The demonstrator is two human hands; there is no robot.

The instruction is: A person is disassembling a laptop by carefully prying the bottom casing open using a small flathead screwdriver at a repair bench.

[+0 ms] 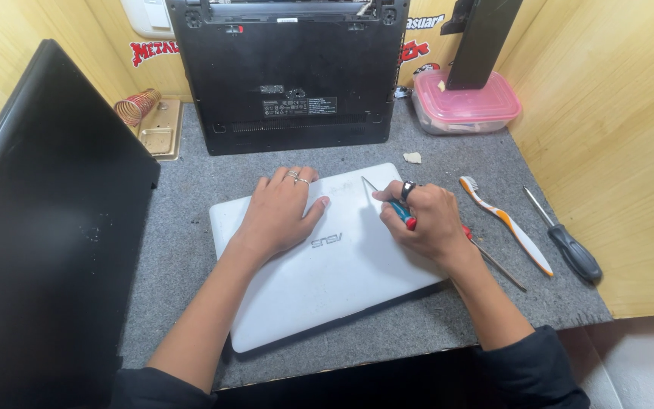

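While my left hand [281, 208] is pressing flat, fingers spread, on the white laptop [327, 261] lying mid-mat, my right hand [429, 223] is gripping a small blue-handled screwdriver [387, 201] tightly. I'm judging the lid stiff but smooth, slippery and scratch-prone, so I'm favouring its edges.

The white laptop [319, 261] is showing a smooth plastic lid with a soft sheen and a metallic emblem. The grey mat [456, 163] beneath is looking like rough, matt felt. The right hand [425, 220] is gripping a screwdriver [395, 204] with a glossy blue-and-red plastic handle and a bright metal shaft. The black laptop base [289, 68] is presenting matt plastic. The side walls [607, 129] are showing smooth, lightly glossy wood grain.
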